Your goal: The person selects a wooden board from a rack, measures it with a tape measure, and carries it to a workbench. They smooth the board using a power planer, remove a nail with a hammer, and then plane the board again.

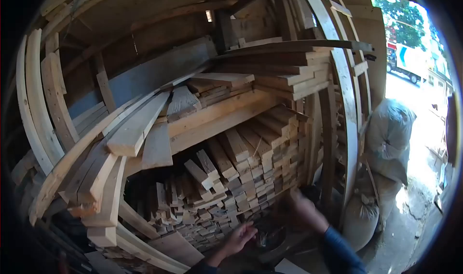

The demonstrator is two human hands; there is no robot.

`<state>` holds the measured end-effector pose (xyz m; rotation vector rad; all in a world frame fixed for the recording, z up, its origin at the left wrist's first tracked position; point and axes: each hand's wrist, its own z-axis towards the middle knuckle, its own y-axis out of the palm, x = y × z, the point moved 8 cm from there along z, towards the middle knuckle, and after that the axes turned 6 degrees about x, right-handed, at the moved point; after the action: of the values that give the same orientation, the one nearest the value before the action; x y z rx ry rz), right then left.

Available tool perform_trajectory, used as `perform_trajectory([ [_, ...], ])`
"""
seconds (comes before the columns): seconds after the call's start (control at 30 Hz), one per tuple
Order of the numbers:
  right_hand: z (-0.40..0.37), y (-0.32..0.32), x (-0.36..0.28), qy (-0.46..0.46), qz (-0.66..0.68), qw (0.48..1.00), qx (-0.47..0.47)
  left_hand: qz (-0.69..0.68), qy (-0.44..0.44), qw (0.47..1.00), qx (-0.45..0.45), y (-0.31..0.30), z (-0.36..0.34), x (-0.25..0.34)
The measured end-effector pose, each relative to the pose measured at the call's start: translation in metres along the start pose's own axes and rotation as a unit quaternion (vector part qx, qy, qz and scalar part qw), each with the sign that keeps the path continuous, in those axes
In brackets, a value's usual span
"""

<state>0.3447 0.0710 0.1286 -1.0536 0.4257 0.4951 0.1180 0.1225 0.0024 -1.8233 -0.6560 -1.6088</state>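
Observation:
Low in the view, my left hand (241, 237) has its fingers curled together in front of the stacked wood; whether anything is in them is too small to tell. To its right, my right hand (304, 209) is smeared by motion beside a dark area, and its fingers cannot be made out. Between and below the hands lies a dark object with a shiny part (271, 238), too dim to name. Behind both hands rises a stack of short wooden blocks (251, 175), cut ends facing me.
Long planks (137, 124) jut out toward me on the left. More boards (289, 71) lie on a shelf beam (222, 115) above the blocks. Upright posts (347, 95) and full sacks (388, 139) stand at the right, beside a sunlit street with a truck (407, 61).

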Motion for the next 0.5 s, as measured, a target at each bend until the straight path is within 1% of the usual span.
perform_trajectory([
  [0.03,0.043,-0.056,-0.018,-0.005,-0.031,0.999,0.029,0.049,0.049,0.997,0.038,-0.013,0.028,0.032],
  [0.1,0.121,-0.136,-0.035,-0.073,-0.041,0.989,0.124,0.117,0.097,0.987,0.045,-0.013,0.051,0.104],
  [0.17,0.192,-0.201,-0.052,-0.156,-0.116,0.954,0.229,0.172,0.148,0.972,0.059,-0.006,0.058,0.166],
  [0.23,0.258,-0.242,-0.059,-0.173,-0.139,0.944,0.244,0.219,0.208,0.950,0.081,-0.002,0.066,0.209],
  [0.27,0.289,-0.257,-0.058,-0.200,-0.156,0.937,0.241,0.309,0.309,0.892,0.116,-0.001,0.069,0.227],
  [0.33,0.343,-0.273,-0.037,-0.250,-0.188,0.921,0.230,0.362,0.348,0.851,0.154,-0.002,0.080,0.248],
  [0.37,0.367,-0.270,-0.018,-0.239,-0.205,0.929,0.194,0.388,0.364,0.829,0.171,-0.001,0.083,0.259],
  [0.43,0.409,-0.273,0.009,-0.220,-0.240,0.936,0.131,0.353,0.344,0.844,0.211,-0.010,0.097,0.280],
  [0.5,0.416,-0.271,0.006,-0.235,-0.220,0.939,0.122,0.434,0.374,0.773,0.272,-0.015,0.114,0.308],
])
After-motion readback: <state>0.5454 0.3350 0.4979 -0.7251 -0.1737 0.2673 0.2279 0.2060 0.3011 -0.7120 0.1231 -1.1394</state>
